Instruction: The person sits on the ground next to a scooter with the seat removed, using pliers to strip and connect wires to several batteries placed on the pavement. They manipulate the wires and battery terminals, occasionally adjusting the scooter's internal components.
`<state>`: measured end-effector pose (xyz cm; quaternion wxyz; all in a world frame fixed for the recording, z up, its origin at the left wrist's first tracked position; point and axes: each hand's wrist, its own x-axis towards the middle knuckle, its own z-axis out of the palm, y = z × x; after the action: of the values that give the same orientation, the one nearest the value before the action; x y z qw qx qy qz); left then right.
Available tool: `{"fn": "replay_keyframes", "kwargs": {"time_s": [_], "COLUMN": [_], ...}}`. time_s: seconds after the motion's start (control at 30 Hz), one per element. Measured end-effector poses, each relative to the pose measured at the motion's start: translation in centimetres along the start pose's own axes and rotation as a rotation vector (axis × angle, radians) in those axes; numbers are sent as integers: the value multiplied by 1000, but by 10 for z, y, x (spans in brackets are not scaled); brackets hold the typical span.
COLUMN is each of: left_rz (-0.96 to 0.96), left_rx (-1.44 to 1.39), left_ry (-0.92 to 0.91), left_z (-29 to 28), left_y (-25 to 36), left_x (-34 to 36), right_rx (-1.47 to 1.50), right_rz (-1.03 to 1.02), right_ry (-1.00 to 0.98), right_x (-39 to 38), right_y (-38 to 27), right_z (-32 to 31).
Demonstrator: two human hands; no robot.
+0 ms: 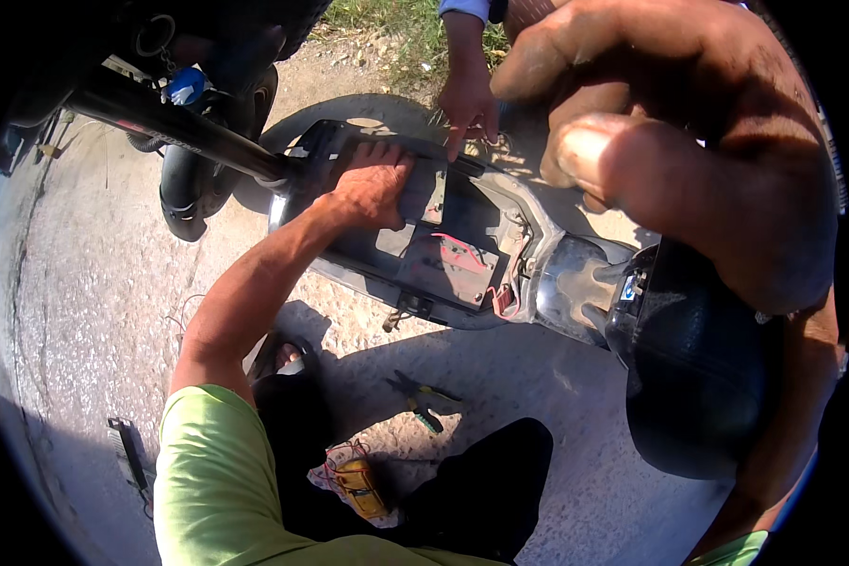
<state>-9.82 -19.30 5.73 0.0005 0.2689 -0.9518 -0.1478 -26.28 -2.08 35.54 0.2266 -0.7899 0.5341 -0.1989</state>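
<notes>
An electric scooter (590, 283) stands crosswise, its deck compartment open. My left hand (368, 184) is closed on a dark battery block (434, 193) inside, fingers bent over its top. Another block (464, 278) with red wires sits to the right of it. My right hand (679, 160) is raised very close to the camera at the upper right, fingers curled; whatever they hold, if anything, is hidden. A co-worker's hand (467, 104) reaches down at the compartment's far edge, index finger pointing down.
Pliers (420, 406) lie on the concrete ground (113, 302). A yellow meter (358, 486) with leads is by my legs. A dark tool (127, 453) lies at lower left. A second dark vehicle (184, 189) stands at upper left. Grass (387, 38) grows beyond.
</notes>
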Motion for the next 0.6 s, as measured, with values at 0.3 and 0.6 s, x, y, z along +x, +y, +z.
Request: {"fn": "replay_keyframes", "kwargs": {"time_s": [0.3,0.6], "left_rz": [-180,-539], "left_rx": [75,42], "left_ry": [180,126], "left_z": [-64,-61], "left_y": [16,5], "left_x": [-83,-257], "right_rx": [29,97], "right_rz": [-28,187], "right_ry": [30,11], "right_x": [5,-5], "right_y": [-10,-20], "right_z": [-5,-13]}}
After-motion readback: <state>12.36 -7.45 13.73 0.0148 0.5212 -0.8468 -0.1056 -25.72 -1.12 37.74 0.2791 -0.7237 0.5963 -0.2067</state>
